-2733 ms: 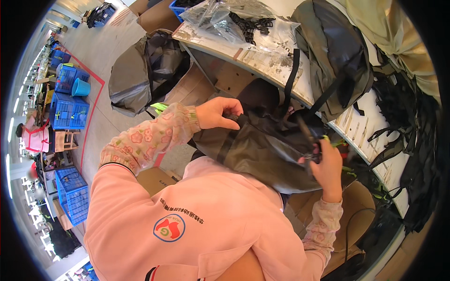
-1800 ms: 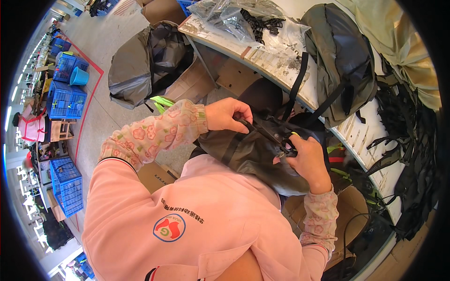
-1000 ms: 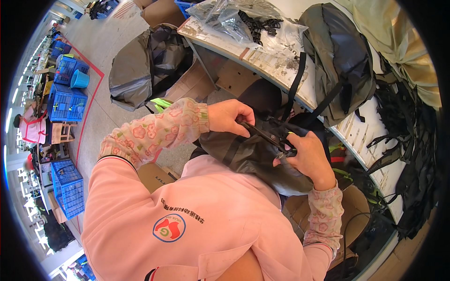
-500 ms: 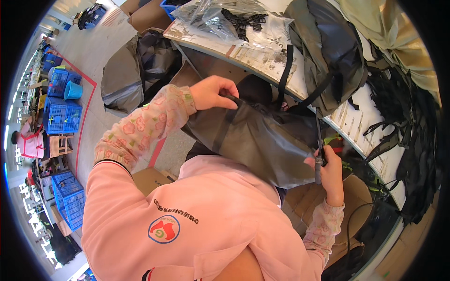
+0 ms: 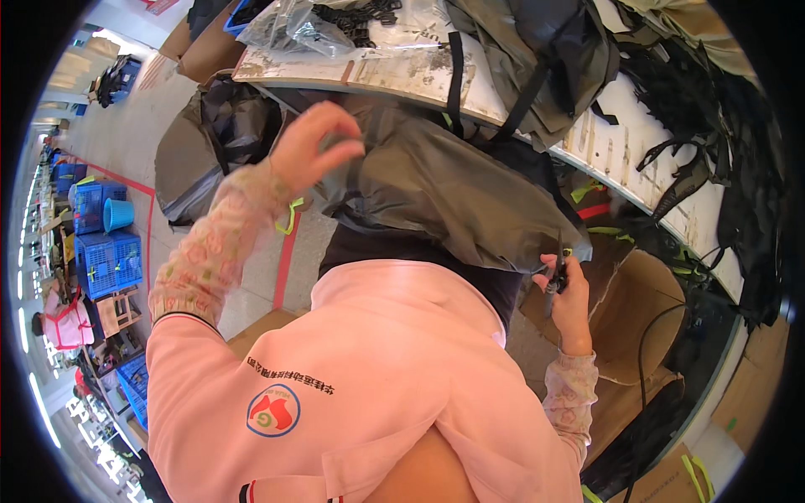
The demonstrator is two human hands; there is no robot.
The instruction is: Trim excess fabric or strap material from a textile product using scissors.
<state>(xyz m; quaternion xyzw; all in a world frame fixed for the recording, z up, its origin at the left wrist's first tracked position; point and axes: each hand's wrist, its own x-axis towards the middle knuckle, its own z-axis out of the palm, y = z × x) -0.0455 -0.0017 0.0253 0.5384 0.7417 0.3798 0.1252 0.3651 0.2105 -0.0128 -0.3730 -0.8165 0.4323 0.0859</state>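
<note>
A dark olive-grey coated-fabric bag (image 5: 444, 184) lies across my lap, its far side against the table's front edge. Above its left end is my left hand (image 5: 317, 144), slightly blurred, thumb and fingers apart with nothing seen between them. My right hand (image 5: 570, 306) is closed around a pair of dark scissors (image 5: 558, 275) at the bag's right end. The blades point away from me, next to the fabric; whether they touch it I cannot tell.
On the worn white table (image 5: 394, 80) lie a clear plastic bag (image 5: 302, 33) of black buckles, another dark bag (image 5: 537, 59) and a heap of black straps (image 5: 713, 134). One more bag (image 5: 197, 151) sits on the floor to the left. An open cardboard box (image 5: 646, 293) stands at right.
My left hand has let go of the bag's upper edge and moved left. The bag has dropped flatter on my lap. The scissors remain in my right hand, and the view has shifted.
</note>
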